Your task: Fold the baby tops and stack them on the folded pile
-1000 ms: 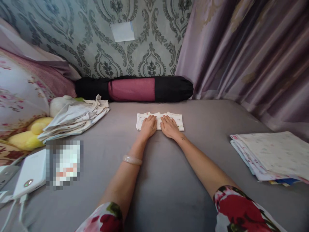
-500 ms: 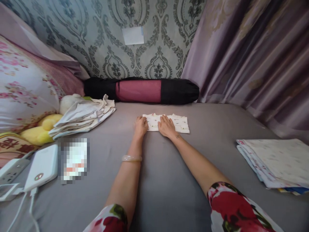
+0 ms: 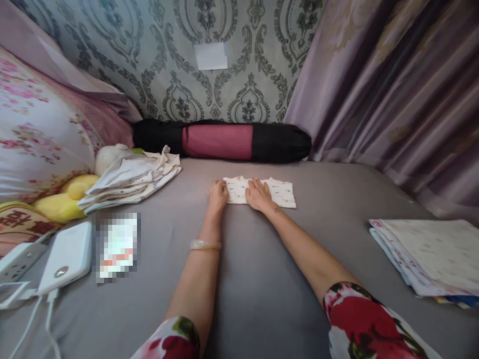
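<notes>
A white cloth (image 3: 282, 193) with a small print lies folded into a flat strip on the grey bed sheet. Its upper edge is uneven. At its left end is my left hand (image 3: 218, 194), the fingers bent and pressed together over the edge; the fingertips are partly hidden. My right hand (image 3: 259, 194) rests flat on the middle of the cloth with its fingers stretched out. Part of the cloth is covered by that hand.
To the right lies a stack of folded cloths (image 3: 426, 254). Rumpled light clothes (image 3: 127, 182) are piled at left, beside a yellow plush toy (image 3: 56, 205). A white power bank (image 3: 67, 257) with cables sits near a power strip (image 3: 20, 262). A black and pink roll (image 3: 219, 142) lines the wall.
The view has shifted slightly, so the scene sits a little differently in the picture. Both hands stay on the cloth, with hardly any visible movement.
</notes>
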